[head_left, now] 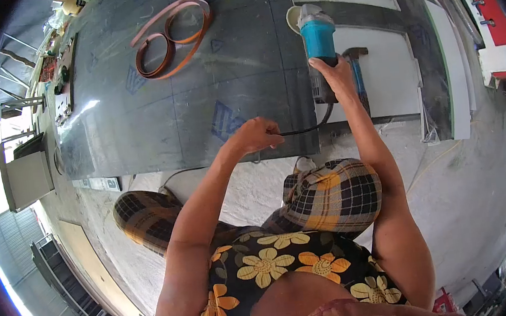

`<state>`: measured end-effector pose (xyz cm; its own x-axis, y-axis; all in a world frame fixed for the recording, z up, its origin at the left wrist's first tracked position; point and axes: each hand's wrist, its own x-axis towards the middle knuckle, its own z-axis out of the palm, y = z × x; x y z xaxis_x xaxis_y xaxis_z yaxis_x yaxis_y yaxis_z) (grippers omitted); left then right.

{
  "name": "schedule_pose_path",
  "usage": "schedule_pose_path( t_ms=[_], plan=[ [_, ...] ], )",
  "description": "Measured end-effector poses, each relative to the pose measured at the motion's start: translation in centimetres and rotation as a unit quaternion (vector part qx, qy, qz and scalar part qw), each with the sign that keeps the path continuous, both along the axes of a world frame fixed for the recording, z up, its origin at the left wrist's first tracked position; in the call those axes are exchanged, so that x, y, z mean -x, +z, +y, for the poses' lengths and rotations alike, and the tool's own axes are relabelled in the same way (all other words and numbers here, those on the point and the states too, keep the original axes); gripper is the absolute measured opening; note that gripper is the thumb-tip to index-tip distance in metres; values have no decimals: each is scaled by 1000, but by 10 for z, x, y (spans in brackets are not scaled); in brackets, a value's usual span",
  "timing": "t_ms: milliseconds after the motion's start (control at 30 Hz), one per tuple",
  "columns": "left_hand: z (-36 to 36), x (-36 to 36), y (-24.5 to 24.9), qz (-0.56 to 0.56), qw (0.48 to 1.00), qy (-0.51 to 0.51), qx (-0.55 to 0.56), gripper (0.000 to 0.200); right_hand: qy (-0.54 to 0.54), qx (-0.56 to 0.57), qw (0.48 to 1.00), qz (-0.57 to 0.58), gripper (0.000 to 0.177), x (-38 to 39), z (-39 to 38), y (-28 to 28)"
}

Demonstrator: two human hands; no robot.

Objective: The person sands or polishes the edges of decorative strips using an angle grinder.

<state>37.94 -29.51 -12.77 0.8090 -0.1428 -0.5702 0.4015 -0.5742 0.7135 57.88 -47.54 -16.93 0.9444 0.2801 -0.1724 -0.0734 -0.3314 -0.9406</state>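
A teal power tool (319,39) with a pale disc at its far end lies at the dark sheet's right edge, and my right hand (336,73) is closed round its dark lower body. From the tool's near end a black cord (305,131) curves to the left. My left hand (257,135) grips this cord above the near part of the dark sheet (189,121). Just right of my right hand lies a hammer (358,76) with a blue handle.
A loosely coiled orange-brown strip (177,38) lies on the dark sheet's far part. White panels (380,68) are to the right, with a red and white metal frame (490,11) beyond. My knees, in plaid cloth, are close to the sheet's near edge.
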Motion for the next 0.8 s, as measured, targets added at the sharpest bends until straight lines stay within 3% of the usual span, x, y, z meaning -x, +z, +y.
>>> schedule_pose_path(
  t_ms=[233,433,533,633,800],
  plan=[
    [-9,-12,-40,-54,996,32,-64,28,35,15,998,-39,69,-33,28,15],
    [-4,-45,-32,-49,990,128,41,36,53,43,995,-77,73,-79,63,13],
    [20,-75,-47,-216,956,133,-144,54,57,82,989,-106,75,-107,80,12],
    [38,-115,-46,-129,941,132,-285,78,48,90,990,-101,77,-135,100,13],
    [51,-175,-61,-69,934,93,-338,111,27,137,980,-139,80,-196,126,16]
  ],
)
